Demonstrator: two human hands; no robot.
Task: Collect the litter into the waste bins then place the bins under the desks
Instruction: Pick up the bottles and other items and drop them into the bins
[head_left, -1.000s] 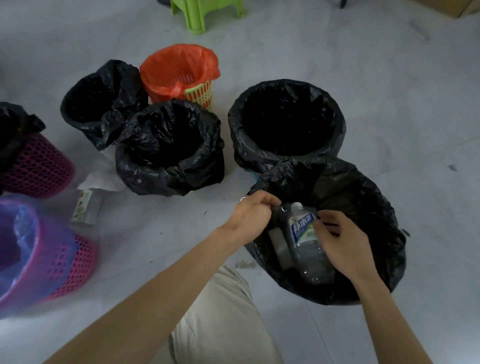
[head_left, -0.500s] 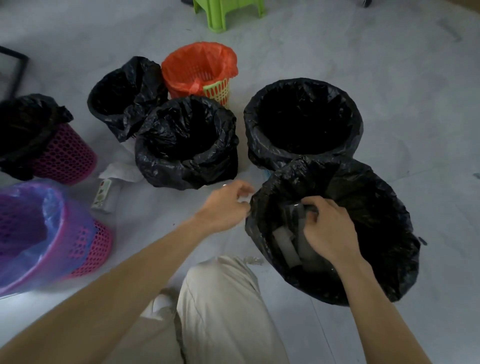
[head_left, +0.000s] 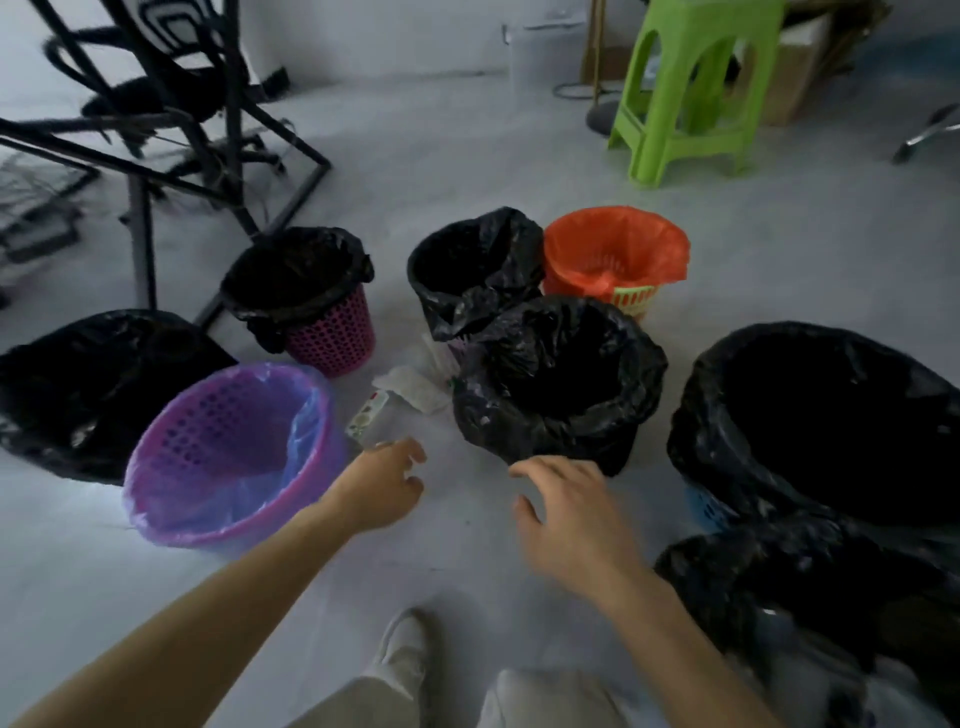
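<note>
Several lined waste bins stand on the grey floor. Litter lies between them: a small printed carton (head_left: 367, 419) and crumpled white paper (head_left: 415, 385). My left hand (head_left: 382, 488) hovers just below the carton, fingers apart and empty. My right hand (head_left: 569, 514) is over the floor in front of the middle black-bagged bin (head_left: 558, 384), fingers spread, holding nothing. The purple bin with a blue liner (head_left: 228, 452) stands to the left of my left hand. The black-bagged bin at the lower right (head_left: 789, 577) is partly cut off by the frame.
A pink bin with a black bag (head_left: 306, 299), a black-bagged bin (head_left: 470, 265), an orange-lined bin (head_left: 615, 257) and a large black-bagged bin (head_left: 810, 415) stand around. A black bag (head_left: 78, 384) lies left. Black desk legs (head_left: 140, 228) and a green stool (head_left: 685, 88) stand behind.
My right hand has come out of the lower-right bin, leaving the bottle inside. Both hands have moved left toward the litter, and the view has swung up and left.
</note>
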